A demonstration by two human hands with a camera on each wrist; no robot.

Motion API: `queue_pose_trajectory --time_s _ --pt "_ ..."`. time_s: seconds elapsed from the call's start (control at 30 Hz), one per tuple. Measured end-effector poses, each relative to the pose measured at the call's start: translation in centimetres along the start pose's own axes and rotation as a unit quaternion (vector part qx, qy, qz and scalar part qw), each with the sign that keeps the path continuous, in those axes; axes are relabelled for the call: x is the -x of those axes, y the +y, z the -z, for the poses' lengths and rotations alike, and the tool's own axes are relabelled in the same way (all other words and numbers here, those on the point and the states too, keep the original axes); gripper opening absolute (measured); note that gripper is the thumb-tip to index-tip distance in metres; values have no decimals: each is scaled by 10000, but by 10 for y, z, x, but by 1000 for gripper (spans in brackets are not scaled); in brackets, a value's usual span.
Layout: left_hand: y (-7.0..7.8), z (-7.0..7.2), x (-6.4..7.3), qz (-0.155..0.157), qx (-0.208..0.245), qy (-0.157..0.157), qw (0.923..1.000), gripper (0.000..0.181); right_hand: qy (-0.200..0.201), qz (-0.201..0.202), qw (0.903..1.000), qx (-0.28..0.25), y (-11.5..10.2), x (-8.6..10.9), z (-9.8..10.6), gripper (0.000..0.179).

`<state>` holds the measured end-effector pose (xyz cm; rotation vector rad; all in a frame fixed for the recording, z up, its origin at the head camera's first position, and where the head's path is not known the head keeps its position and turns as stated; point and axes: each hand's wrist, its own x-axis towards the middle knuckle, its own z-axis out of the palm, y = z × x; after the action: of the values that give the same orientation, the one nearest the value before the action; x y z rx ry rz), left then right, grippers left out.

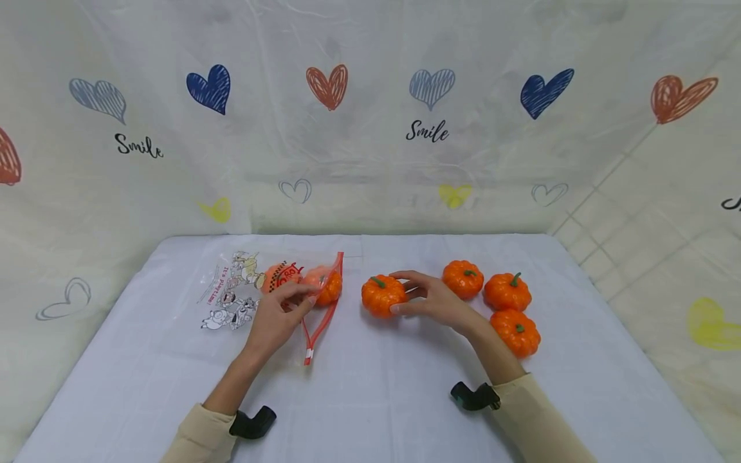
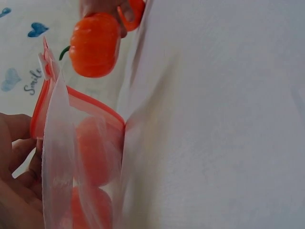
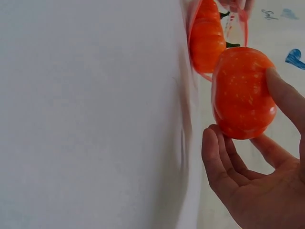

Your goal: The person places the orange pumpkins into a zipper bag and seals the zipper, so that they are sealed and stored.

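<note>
So a pale backdrop (image 1: 359, 148) with hearts and "Smile" lettering is hanging behind a white-covered table (image 1: 393, 399). A clear zip bag (image 1: 243, 312) with cartoon prints is lying on the table's left half, its red-edged mouth facing right and gaping. The left hand (image 1: 278, 315) is pinching the bag's edge by the mouth, thumb and fingers close together. The right hand (image 1: 437, 299) is curling thumb and fingers round an orange pumpkin (image 1: 383, 296), near the mouth but outside it. Two bagged pumpkins (image 1: 330, 288) are showing through the plastic, and three loose pumpkins (image 1: 507, 291) are sitting close together over on the right. Tiniest bit: a white slider (image 1: 309, 354) is sitting at the zip's near end.
</note>
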<state>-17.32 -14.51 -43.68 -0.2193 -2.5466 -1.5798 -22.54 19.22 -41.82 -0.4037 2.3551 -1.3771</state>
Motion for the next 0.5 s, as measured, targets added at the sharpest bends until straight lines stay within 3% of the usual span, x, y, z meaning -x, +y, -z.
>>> queue_pose_trajectory --time_s 0.5 --pt "-1 0 0 -2 -45 2 10000 21 -153 162 9997 22 -5 -8 -14 68"
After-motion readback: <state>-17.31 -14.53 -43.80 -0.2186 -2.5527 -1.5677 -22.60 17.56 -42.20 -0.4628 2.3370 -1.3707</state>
